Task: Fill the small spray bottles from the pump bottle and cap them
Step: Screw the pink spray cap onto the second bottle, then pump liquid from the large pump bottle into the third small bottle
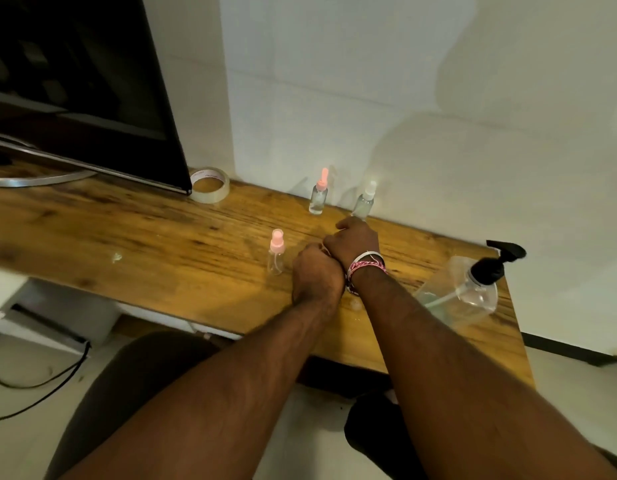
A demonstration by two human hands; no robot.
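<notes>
My left hand [313, 270] and my right hand [352, 244] meet knuckle to knuckle over the middle of the wooden table [161, 237]. Both are seen from the back, so the fingers and anything between them are hidden. Just left of my left hand stands a clear small spray bottle with a pink cap [276, 254]. By the wall stand a second pink-capped bottle [318, 197] and a white-capped bottle [365, 200]. The big clear pump bottle [463, 292] with a black pump head [490, 268] sits to the right of my right forearm.
A roll of clear tape [210, 185] lies at the back left beside a dark monitor [85, 81]. The table's right end [514, 323] is close behind the pump bottle. A dark chair seat [134, 375] and a cable [40, 379] are below the front edge.
</notes>
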